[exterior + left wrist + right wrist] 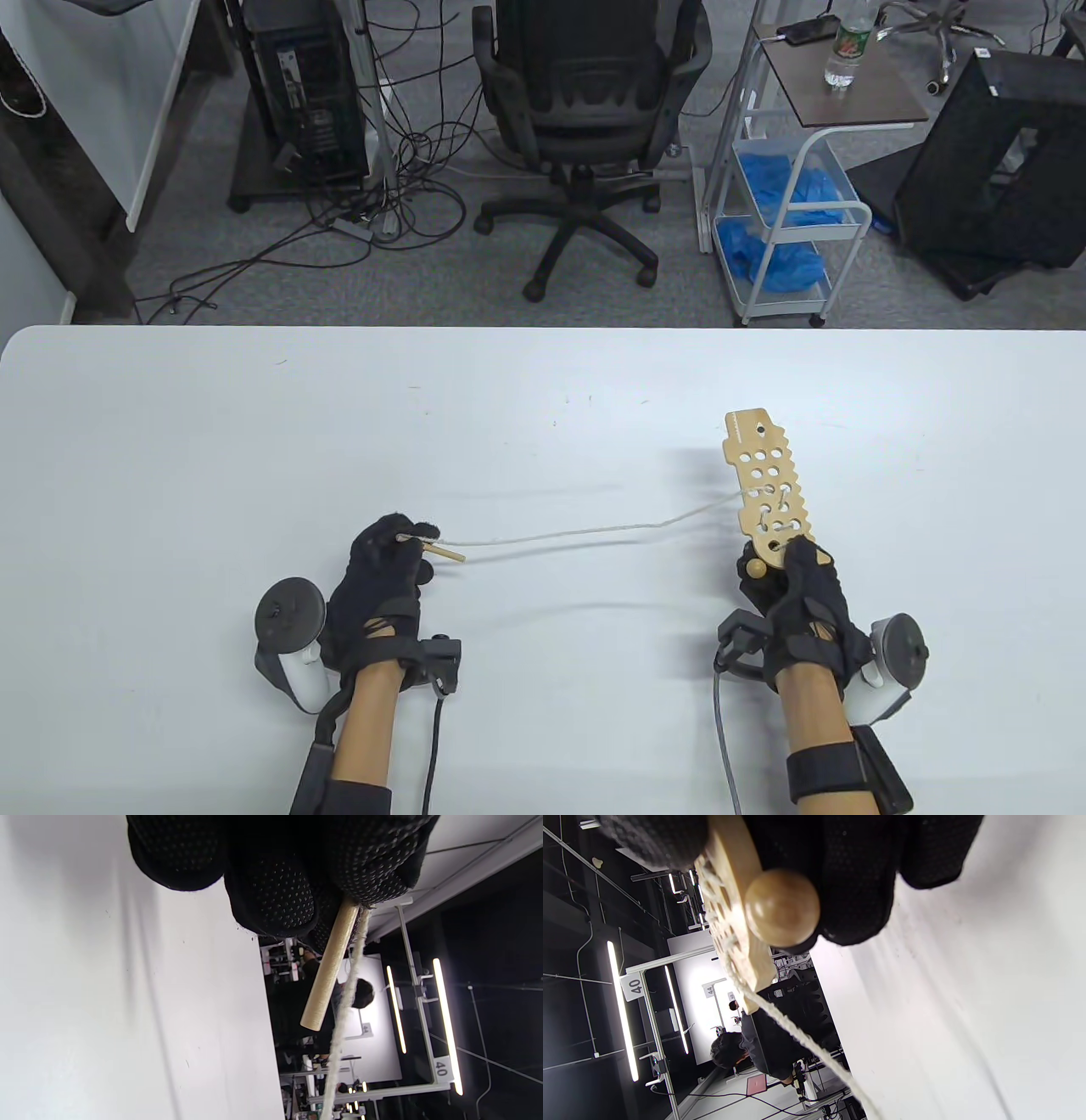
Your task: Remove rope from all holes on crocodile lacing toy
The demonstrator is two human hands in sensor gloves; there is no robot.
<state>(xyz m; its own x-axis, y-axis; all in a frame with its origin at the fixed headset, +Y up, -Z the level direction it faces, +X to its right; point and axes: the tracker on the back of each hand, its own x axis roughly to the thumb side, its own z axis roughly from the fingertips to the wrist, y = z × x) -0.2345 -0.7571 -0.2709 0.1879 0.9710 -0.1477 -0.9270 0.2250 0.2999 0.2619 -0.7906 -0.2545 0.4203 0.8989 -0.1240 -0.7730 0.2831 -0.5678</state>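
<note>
We are mid-unlacing: our right hand (pixel 802 594) grips the tan wooden perforated crocodile board (pixel 768 488) at lower right, our left hand (pixel 382 577) pinches the white rope's (pixel 585 533) wooden needle (pixel 443 553) at lower left, and next we judge the rope must be drawn through the remaining laced holes.

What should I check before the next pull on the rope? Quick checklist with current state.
1. Left hand grips the wooden needle and rope: ok.
2. Right hand holds the crocodile board by its lower end, beside the round knob: ok.
3. Rope out of all holes: not ok, it is laced through the lower rows.
4. Rope run between the hands free of snags: ok, it spans above the table.
5. Upper holes free of rope: ok.
6. Knot at the rope's far end: cannot tell.
</note>
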